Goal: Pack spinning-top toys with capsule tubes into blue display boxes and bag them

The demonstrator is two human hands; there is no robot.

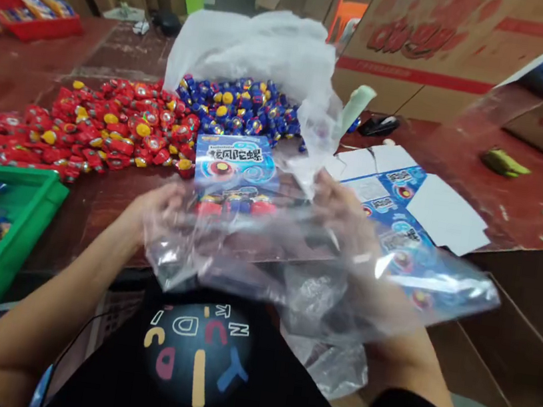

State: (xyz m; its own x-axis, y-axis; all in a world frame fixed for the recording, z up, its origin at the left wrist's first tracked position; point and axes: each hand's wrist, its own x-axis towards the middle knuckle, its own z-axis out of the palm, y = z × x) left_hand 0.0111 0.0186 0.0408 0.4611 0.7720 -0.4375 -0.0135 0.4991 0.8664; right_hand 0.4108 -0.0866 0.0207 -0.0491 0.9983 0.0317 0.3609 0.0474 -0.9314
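Note:
A large clear plastic bag stretches between my two hands, smeared by motion. My left hand has its fingers curled on the bag's left end. My right hand is closed on the bag at the right, and the film drapes over that forearm. Just beyond the bag stands a blue printed display box with its lid panel up. Red and blue wrapped pieces show in its front, partly behind the film. To the right of my right hand lie flat blue-and-white box blanks.
Red wrapped toys and blue ones are heaped behind the box, the blue spilling from a white sack. A green crate stands at left, a large carton at back right. A red tray sits far left.

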